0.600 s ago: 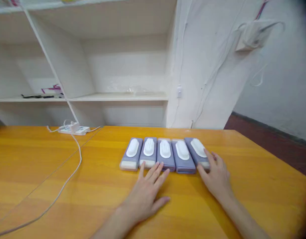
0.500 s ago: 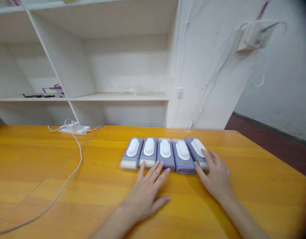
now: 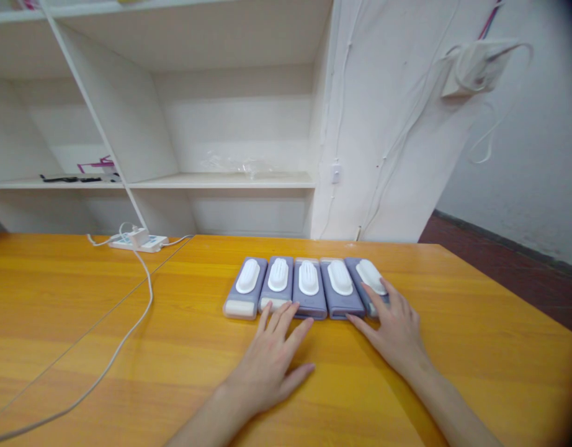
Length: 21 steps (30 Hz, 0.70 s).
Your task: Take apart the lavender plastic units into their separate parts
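Several flat purple-grey cases, each with a white oval raised piece on top, lie side by side in a row on the orange wooden table (image 3: 183,347). My left hand (image 3: 267,357) is open with its fingers spread, the fingertips at the near ends of the second case from the left (image 3: 271,292) and the middle case (image 3: 314,307). My right hand (image 3: 395,329) is open too. Its thumb touches the near edge of the fourth case (image 3: 345,305), while its fingers rest over the rightmost case (image 3: 355,273) and partly hide it. The leftmost case (image 3: 234,295) is untouched.
A white power strip (image 3: 151,244) with a plugged-in adapter stands at the table's back left, its cable (image 3: 149,298) running forward. White shelves (image 3: 221,181) rise behind the table, holding crumpled clear plastic (image 3: 239,164). The table's right edge (image 3: 509,288) slants toward me.
My right hand has shifted left, its thumb moving from the rightmost case to the fourth. The fourth case's near end now sits slightly farther back, level with its neighbour. My left hand barely moved.
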Each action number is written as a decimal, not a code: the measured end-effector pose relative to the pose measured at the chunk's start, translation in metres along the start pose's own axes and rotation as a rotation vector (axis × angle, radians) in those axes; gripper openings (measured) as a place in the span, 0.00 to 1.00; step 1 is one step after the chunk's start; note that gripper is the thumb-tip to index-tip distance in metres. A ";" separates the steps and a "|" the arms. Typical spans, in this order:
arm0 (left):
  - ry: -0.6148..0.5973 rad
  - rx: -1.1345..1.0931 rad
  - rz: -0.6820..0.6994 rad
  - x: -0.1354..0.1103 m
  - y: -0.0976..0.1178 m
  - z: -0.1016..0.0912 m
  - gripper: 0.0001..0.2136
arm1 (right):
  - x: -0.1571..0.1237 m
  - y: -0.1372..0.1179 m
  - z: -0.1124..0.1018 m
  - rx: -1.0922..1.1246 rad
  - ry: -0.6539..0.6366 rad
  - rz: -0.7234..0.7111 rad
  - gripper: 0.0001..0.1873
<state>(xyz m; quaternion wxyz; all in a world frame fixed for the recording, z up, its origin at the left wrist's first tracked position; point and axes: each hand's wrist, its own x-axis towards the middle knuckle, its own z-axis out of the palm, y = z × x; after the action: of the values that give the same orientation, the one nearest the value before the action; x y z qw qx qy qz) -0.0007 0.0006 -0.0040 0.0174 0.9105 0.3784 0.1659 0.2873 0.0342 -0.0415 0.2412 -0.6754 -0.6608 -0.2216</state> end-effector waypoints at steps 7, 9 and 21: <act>0.060 -0.010 -0.060 -0.002 0.003 0.003 0.22 | -0.001 0.000 -0.003 -0.004 -0.005 -0.004 0.31; 0.065 -0.028 -0.082 -0.002 0.003 0.003 0.23 | -0.001 0.001 -0.003 0.000 0.001 -0.007 0.31; 0.031 -0.091 -0.117 -0.001 0.001 0.003 0.29 | -0.003 0.002 -0.005 0.039 0.032 -0.023 0.32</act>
<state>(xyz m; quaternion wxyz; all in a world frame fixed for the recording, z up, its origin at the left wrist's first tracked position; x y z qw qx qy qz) 0.0002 -0.0010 -0.0070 0.0628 0.8825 0.4231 0.1956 0.2898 0.0290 -0.0393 0.2623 -0.6593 -0.6687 -0.2220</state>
